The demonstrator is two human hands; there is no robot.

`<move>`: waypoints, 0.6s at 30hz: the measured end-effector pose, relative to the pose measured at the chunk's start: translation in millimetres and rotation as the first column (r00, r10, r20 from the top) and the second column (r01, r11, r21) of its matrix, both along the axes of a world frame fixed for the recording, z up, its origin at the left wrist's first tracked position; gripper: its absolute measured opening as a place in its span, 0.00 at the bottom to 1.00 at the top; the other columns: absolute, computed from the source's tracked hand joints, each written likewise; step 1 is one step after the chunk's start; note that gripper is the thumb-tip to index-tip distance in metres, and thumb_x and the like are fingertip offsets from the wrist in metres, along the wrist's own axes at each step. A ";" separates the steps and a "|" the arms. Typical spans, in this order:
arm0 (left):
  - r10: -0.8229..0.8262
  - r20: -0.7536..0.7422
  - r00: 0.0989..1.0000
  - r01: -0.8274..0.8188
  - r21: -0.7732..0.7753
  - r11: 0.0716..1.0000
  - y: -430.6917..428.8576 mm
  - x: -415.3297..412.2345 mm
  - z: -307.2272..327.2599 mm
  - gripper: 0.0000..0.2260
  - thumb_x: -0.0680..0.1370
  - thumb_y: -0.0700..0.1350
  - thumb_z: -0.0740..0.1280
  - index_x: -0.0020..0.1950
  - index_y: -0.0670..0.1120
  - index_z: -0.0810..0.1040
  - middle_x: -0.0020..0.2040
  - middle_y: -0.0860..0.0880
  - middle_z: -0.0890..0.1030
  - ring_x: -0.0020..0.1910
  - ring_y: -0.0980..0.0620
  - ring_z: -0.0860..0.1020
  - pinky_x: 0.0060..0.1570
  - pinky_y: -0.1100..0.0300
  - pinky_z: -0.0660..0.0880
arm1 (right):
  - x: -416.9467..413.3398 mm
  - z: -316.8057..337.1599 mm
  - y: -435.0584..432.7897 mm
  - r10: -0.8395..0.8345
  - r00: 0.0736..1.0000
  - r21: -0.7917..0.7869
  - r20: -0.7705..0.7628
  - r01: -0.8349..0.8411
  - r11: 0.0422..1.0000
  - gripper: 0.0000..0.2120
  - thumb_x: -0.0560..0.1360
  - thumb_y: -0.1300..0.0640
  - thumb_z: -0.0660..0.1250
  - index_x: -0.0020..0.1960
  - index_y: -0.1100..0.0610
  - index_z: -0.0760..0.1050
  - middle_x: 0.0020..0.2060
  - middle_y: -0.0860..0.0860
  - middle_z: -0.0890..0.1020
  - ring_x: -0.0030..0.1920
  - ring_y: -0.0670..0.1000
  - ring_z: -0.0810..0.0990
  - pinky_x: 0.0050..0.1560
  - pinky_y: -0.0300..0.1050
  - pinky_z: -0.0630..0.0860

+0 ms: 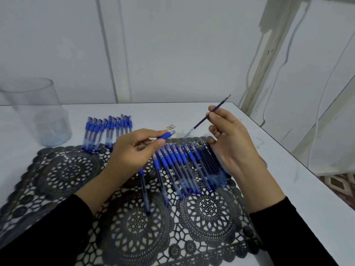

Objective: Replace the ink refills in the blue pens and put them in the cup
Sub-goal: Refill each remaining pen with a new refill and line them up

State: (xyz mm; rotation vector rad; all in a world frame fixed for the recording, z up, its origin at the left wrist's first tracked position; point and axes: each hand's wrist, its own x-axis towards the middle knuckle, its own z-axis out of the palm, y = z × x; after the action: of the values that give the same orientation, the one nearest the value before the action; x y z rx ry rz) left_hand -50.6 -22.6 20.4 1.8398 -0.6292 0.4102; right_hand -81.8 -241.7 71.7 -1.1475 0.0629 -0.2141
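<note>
My left hand (134, 150) grips a blue pen barrel (166, 134) by its rubber grip, its open end pointing right. My right hand (230, 139) pinches a thin dark ink refill (203, 121) that slants up to the right, its lower tip just right of the barrel's mouth and apart from it. Under both hands a row of several blue pens (172, 166) lies on the black lace mat (134, 227), with a bundle of loose refills (211, 166) at its right end. A second group of several blue pens (107, 131) lies farther back. The clear cup (38, 112) stands at far left.
The white table (288, 189) ends at its right edge close to my right forearm, with floor below. A small pale scrap (171, 127) lies behind the barrel. The wall stands right behind the table.
</note>
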 end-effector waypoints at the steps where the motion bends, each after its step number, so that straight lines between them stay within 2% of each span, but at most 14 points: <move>1: 0.002 0.020 1.000 -0.002 -0.002 1.000 5.5 -0.8 -1.3 0.12 0.75 0.46 0.72 0.58 0.49 0.84 0.43 0.52 0.86 0.37 0.47 0.82 0.36 0.50 0.79 | 0.6 -0.4 5.0 -0.006 1.000 0.012 0.006 0.006 1.000 0.06 0.77 0.63 0.67 0.49 0.53 0.80 0.42 0.46 0.79 0.35 0.44 0.69 0.34 0.40 0.61; 3: 0.014 0.050 0.999 -0.014 -0.007 1.000 13.8 -3.3 -1.7 0.11 0.75 0.44 0.72 0.57 0.49 0.84 0.44 0.54 0.86 0.39 0.53 0.82 0.37 0.60 0.78 | 1.0 -1.5 13.4 -0.020 1.000 0.025 0.013 0.019 1.000 0.06 0.76 0.62 0.68 0.49 0.53 0.80 0.41 0.44 0.79 0.36 0.43 0.70 0.35 0.40 0.61; 4: 0.016 0.054 0.998 -0.016 -0.014 1.000 16.9 -4.2 -1.6 0.11 0.75 0.43 0.72 0.57 0.49 0.83 0.45 0.54 0.86 0.39 0.54 0.82 0.37 0.62 0.78 | 0.8 -2.2 17.1 -0.023 1.000 0.027 0.015 0.023 0.999 0.06 0.76 0.62 0.68 0.48 0.53 0.80 0.41 0.44 0.79 0.36 0.43 0.70 0.34 0.39 0.61; 8: 0.015 0.057 0.998 -0.013 -0.035 0.999 25.1 -4.7 -3.5 0.11 0.75 0.43 0.72 0.57 0.49 0.84 0.46 0.54 0.86 0.39 0.50 0.82 0.38 0.52 0.80 | 0.6 -4.8 25.6 -0.022 0.999 0.046 0.023 0.021 0.999 0.06 0.76 0.62 0.68 0.47 0.52 0.81 0.40 0.44 0.80 0.36 0.43 0.70 0.31 0.37 0.63; 10: 0.017 0.063 0.998 -0.015 -0.027 1.000 26.3 -5.0 -3.7 0.11 0.75 0.44 0.72 0.58 0.48 0.84 0.46 0.54 0.86 0.38 0.50 0.82 0.38 0.53 0.80 | 0.5 -5.1 28.0 -0.017 1.000 0.050 0.024 0.016 0.999 0.06 0.76 0.62 0.68 0.48 0.52 0.81 0.41 0.44 0.80 0.36 0.43 0.70 0.31 0.36 0.63; 14: 0.007 0.063 0.998 -0.005 -0.019 1.000 26.7 -5.4 -3.6 0.11 0.75 0.44 0.71 0.58 0.50 0.83 0.43 0.56 0.85 0.31 0.57 0.76 0.32 0.67 0.73 | -1.0 -6.2 31.5 -0.003 1.000 0.034 0.023 0.002 0.999 0.06 0.76 0.62 0.68 0.50 0.54 0.80 0.43 0.43 0.81 0.36 0.43 0.70 0.32 0.37 0.64; 18: 0.001 0.083 0.997 -0.001 -0.010 1.000 25.8 -7.0 -2.9 0.12 0.75 0.43 0.71 0.58 0.45 0.83 0.42 0.58 0.84 0.33 0.61 0.77 0.36 0.73 0.71 | -1.5 -6.5 31.6 -0.005 1.000 0.028 0.012 0.005 1.000 0.06 0.76 0.62 0.68 0.52 0.55 0.79 0.43 0.43 0.81 0.37 0.44 0.70 0.34 0.39 0.63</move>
State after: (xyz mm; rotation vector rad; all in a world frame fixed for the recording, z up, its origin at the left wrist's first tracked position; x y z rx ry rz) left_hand -57.6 3.2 17.6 1.8210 -0.6816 0.4916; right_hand -83.3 -210.1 65.2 -1.1180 0.0581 -0.2241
